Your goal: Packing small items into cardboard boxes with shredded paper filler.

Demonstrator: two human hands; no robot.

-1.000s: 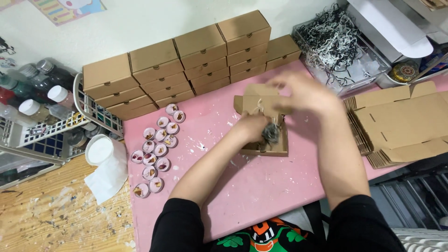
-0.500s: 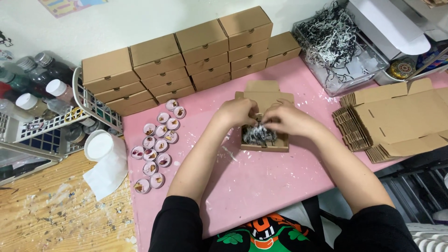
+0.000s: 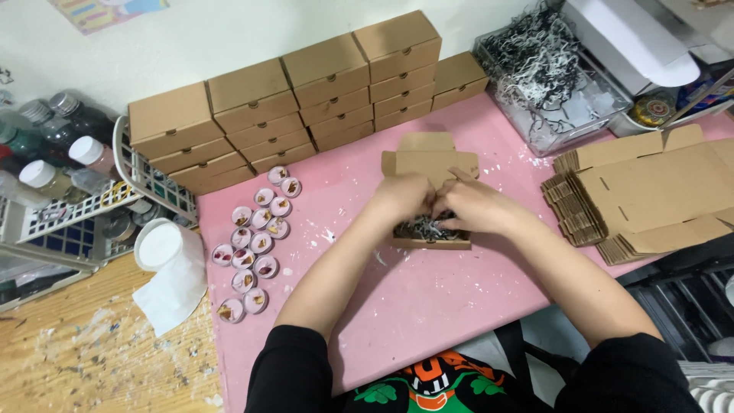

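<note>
A small open cardboard box [image 3: 430, 157] lies on the pink table [image 3: 428, 306], its lid flap folded back toward the wall. Black and white shredded paper [image 3: 425, 228] fills it. My left hand [image 3: 401, 197] and my right hand [image 3: 472, 206] meet over the box, fingers bent down into the shredded paper. Whether either hand grips anything is hidden by the fingers. To the left of the box lie several small round pink tins [image 3: 255, 243] with dried bits inside.
Stacks of closed cardboard boxes [image 3: 298, 99] line the wall. A clear bin of shredded paper [image 3: 544, 73] stands at the back right. Flat unfolded box blanks [image 3: 650, 195] are piled at the right. A white paper roll [image 3: 170, 268] and a wire basket of bottles [image 3: 69, 191] sit left.
One second ago my right hand was raised above the box. It came down and both hands now press together into the shredded paper in the box.
</note>
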